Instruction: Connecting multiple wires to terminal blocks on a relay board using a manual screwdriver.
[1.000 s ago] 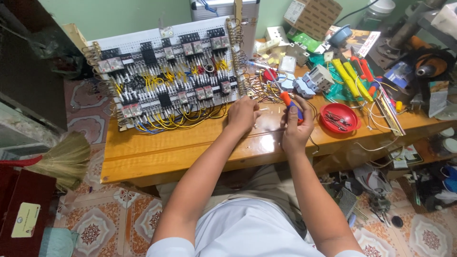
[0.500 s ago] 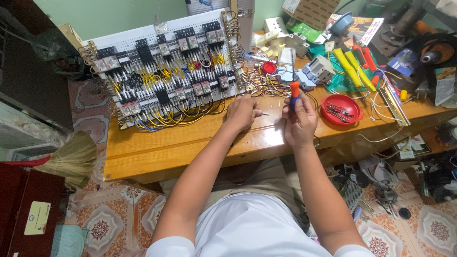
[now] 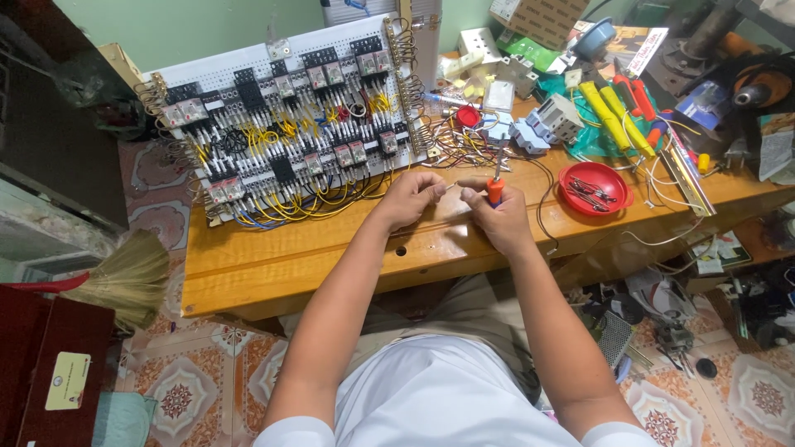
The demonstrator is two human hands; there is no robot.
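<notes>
My right hand (image 3: 497,217) grips a small screwdriver (image 3: 495,184) with an orange and blue handle, its shaft pointing up toward the wires. My left hand (image 3: 410,197) pinches the end of a thin wire (image 3: 451,187) right beside the right hand's fingertips. Both hands rest over the wooden workbench (image 3: 331,257), just below the lower right corner of a white perforated control panel (image 3: 290,124) packed with relays and yellow wiring. A loose tangle of wires (image 3: 464,149) lies just beyond my fingers.
A red round tray (image 3: 595,187) with small metal parts sits right of my hands. Yellow-handled tools (image 3: 613,116), grey breakers (image 3: 555,120), and boxes crowd the bench's far right. A straw broom (image 3: 124,277) lies on the tiled floor at left; clutter fills the floor at right.
My right hand has turned the screwdriver more upright and drawn closer to the left hand. The view has shifted, so the panel and bench sit slightly lower and to the right.
</notes>
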